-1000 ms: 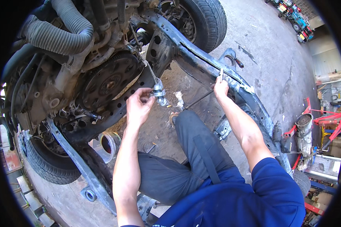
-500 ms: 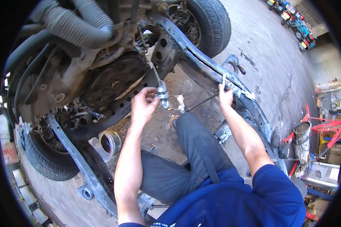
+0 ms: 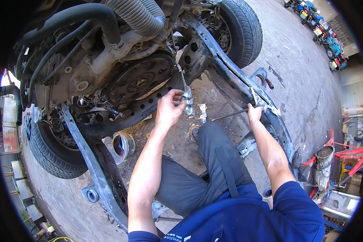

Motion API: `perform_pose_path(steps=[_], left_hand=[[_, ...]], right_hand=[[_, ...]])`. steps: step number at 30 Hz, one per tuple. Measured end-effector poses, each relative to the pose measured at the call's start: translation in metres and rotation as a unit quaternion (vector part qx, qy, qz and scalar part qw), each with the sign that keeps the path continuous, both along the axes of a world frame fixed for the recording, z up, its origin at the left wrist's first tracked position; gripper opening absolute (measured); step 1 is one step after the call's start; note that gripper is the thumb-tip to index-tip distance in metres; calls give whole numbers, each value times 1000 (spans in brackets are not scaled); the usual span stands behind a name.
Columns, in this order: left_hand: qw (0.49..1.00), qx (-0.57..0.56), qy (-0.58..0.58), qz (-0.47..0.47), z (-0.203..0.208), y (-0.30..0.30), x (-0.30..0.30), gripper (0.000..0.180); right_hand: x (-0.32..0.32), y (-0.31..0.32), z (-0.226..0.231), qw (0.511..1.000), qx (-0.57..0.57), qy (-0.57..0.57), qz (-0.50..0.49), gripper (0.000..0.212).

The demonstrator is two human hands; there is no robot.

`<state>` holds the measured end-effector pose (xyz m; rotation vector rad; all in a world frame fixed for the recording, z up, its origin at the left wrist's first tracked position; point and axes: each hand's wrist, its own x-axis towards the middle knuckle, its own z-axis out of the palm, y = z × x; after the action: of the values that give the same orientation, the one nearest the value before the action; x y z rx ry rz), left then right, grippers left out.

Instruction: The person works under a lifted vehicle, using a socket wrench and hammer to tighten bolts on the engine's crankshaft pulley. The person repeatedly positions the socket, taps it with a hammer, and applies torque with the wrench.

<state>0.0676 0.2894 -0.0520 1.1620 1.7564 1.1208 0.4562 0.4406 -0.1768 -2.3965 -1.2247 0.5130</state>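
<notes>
My left hand (image 3: 170,109) is at a hanging cable end (image 3: 188,101) wrapped in silvery, clear-looking material with dark bands. Its thumb and fingers are curled against the near side of the wrapping. The thin cable (image 3: 182,76) rises from there to the vehicle's underside. To the right, my right hand (image 3: 254,113) is closed round a bent metal bar (image 3: 230,115), which looks like an L-shaped wrench. Its long dark arm points left toward my knee, and a short pale end stands up above my fist, beside the frame rail (image 3: 246,80).
A large toothed flywheel (image 3: 139,80) and a ribbed hose (image 3: 137,16) are ahead. Tyres (image 3: 242,34) (image 3: 54,151) stand at both sides. A round tub (image 3: 124,147) with dark contents sits left. Another frame rail (image 3: 94,169) runs beside it. A red stand (image 3: 330,145) is at right.
My view has shifted, so the vehicle appears farther right. My left hand stays at the wrapped cable end. The bar in my right hand lies slightly flatter.
</notes>
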Motion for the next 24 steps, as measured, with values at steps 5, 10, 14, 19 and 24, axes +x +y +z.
perform_pose_path(steps=[5, 10, 14, 19, 24], left_hand=[[1000, -4, 5, 5, 3, 1, 1, 36], [1000, -6, 4, -1, -2, 4, -1, 37], [999, 26, -16, 14, -8, 8, 1, 38], [994, 55, -80, 42, -15, 16, 5, 35], [988, 108, -37, 103, -13, 9, -1, 28]], right_hand=[[-5, -4, 6, 1000, -5, 8, -23, 77], [-6, -5, 8, 999, -2, 27, -34, 77], [-38, -22, 22, 994, 65, -14, -84, 72], [-156, -67, 60, 861, 101, 408, 287, 46], [-273, -83, 90, 787, 111, 507, 333, 19]])
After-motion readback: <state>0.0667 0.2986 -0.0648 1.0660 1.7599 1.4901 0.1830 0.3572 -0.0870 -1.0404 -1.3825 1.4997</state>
